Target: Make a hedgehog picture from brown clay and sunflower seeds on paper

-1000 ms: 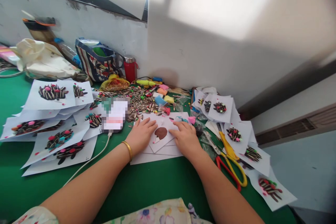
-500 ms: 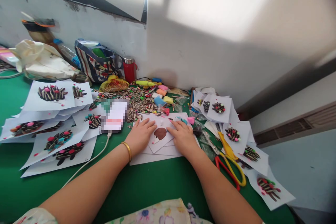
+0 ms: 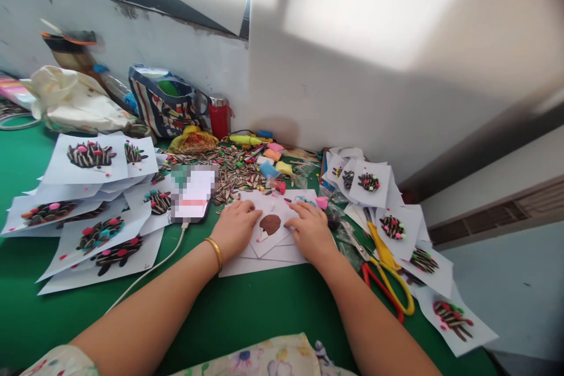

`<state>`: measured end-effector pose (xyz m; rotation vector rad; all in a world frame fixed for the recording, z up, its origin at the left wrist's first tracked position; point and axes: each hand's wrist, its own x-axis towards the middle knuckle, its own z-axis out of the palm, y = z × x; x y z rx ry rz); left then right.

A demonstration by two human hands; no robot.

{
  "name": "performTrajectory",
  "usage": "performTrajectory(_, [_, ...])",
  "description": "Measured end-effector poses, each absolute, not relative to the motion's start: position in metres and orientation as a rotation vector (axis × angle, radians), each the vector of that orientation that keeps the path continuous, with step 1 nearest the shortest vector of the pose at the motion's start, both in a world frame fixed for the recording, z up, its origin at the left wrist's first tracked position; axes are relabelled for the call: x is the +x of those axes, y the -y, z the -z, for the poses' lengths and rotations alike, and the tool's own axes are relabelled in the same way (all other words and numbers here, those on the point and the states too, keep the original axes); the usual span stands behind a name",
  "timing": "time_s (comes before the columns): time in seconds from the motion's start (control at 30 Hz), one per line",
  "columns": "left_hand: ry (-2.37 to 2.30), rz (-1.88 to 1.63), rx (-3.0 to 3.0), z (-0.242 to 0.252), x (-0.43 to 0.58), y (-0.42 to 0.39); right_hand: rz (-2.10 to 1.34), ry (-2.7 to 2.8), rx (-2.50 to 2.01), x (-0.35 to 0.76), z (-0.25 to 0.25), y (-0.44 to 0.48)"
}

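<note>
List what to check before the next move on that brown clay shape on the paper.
1. Paper held down: left hand and right hand lie flat on the white sheet, one on each side: ok.
2. Brown clay shape uncovered, in the gap between the hands: ok.
3. Hands free: neither holds anything, fingers spread: ok.
4. Sunflower seeds close by: the pile lies just beyond the sheet: ok.
5. Scissors out of the way: they lie near the right forearm, not touching it: ok.
6. Clay stuck firmly to the sheet: cannot tell.
</note>
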<state>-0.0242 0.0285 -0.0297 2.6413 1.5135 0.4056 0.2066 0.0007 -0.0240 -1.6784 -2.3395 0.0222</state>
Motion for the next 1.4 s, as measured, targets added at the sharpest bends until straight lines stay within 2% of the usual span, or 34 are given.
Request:
performTrajectory(0.53, [-1.636, -0.436, 2.515, 0.029, -0.025, -0.032, -0.044, 2.279, -1.674, 0.211, 0.022, 0.001])
performTrajectory(0.73, [-1.673, -0.344, 2.443, 0.03, -0.024, -0.032, -0.061, 2.299, -1.735, 0.211, 0.025, -0.001])
performTrajectory(1.07, [-1.408, -0.469, 2.627, 0.033, -0.024, -0.035, 0.004, 2.417, -1.752, 0.215, 0.015, 0.007])
performTrajectory(1.4, [-1.403, -0.439, 2.623, 0.031, -0.023, -0.035, 0.09, 2.475, -1.829, 0.205, 0.017, 0.006])
